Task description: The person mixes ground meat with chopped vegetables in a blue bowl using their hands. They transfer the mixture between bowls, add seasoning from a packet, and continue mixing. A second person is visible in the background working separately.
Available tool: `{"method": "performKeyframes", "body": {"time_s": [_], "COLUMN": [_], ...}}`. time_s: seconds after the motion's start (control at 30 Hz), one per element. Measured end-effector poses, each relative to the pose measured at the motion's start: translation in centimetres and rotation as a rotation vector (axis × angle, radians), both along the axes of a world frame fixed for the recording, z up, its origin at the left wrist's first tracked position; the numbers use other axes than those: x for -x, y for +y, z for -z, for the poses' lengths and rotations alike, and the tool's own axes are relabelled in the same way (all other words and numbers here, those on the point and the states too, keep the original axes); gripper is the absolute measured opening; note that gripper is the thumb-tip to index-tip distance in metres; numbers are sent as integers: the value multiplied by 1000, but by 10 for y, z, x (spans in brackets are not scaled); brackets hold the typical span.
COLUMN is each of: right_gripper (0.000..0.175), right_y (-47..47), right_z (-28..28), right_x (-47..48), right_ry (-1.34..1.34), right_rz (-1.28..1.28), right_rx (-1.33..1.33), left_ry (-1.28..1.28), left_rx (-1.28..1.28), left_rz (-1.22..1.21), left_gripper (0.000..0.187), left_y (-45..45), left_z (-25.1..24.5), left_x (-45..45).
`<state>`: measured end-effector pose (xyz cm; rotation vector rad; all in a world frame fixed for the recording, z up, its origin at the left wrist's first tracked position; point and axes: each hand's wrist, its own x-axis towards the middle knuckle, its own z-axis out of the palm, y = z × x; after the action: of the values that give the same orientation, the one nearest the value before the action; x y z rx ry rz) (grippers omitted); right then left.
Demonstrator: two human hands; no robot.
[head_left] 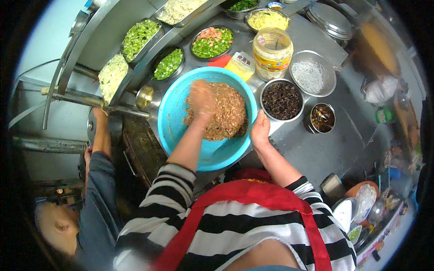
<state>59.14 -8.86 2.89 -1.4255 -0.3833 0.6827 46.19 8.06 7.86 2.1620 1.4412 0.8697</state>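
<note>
A wide turquoise plastic basin [171,118] sits before me, holding a heap of minced meat mixture [227,105]. My left hand [201,100] is inside the basin over the left part of the mince. Motion blur hides its fingers and whether they hold any mince. At the right, my right hand [260,128] grips the basin's rim, thumb pointing up along the outside. Close beside that hand stands a metal bowl of dark chopped pieces [282,99]. A large open plastic jar [271,62] and a yellow-and-white packet with writing [241,66] are just beyond the basin.
Bowls of chopped greens [169,64], pink cubes [208,35] and pale yellow shreds [268,20] line the back. White strands [310,76] and a small metal pot [308,125] are right. Another person's arm [101,135] reaches a pot [117,127] at left.
</note>
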Motion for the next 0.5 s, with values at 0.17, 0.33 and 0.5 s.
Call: {"method": "performKeyframes", "body": {"time_s": [0.17,0.33,0.5], "right_gripper": [45,31,13], "right_y": [-11,-9,2], "right_z": [-7,-4,6], "right_x": [2,-5,-39], "right_ry": [-68,-248,-236], "right_rz": [-20,-28,-103], "right_rx": [101,55,158], "left_ry": [612,461,807], "left_rx": [-69,337,-212], "left_rz": [339,317,197], "left_gripper": [58,45,60], "left_y": [-57,-26,-17], "left_z": [17,-31,-7], "left_x": [32,57,-66]}}
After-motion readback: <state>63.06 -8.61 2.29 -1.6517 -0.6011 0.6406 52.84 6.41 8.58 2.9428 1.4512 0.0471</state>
